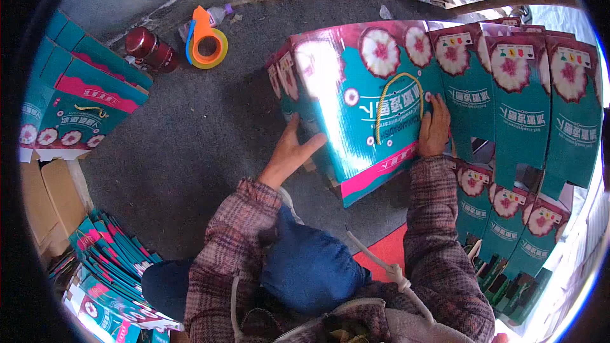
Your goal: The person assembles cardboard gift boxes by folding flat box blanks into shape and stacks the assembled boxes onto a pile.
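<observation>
We see one teal and pink carton (356, 108) at frame centre, standing on the grey floor (190, 146), glossy top face toward us with a yellow cord handle (397, 105) looped on it. Glare washes out the carton's left part, so the print there can't be read.

Left hand (291, 152): on the carton's left side wall, thumb spread, fingers wrapped round the near corner. Fingertips are hidden behind the edge. Grip is open, pressing flat, not clamped.

Right hand (434, 128): flat on the top face near the right edge, just beside the cord handle, fingers pointing up-frame. Grip open, palm down, touching. Whether the fingertips hook over an edge, we can't tell.

Carton's lower corner is partly blocked by our plaid sleeves (438, 228) and blue knee (311, 267).

Right of frame: a row of matching cartons (546, 101) packed side by side, touching the held one; lower ones cut off by the fisheye rim and overexposed.

Upper left: an orange tape dispenser (206, 41) on the floor, near a dark red bottle (149, 47). Left edge: more assembled cartons (76, 101), partly cropped. Lower left: a fanned stack of flat carton blanks (117, 273) next to a plain brown cardboard box (47, 203), both cut by the rim.

A red mat (384, 251) shows under our right arm, mostly hidden.
</observation>
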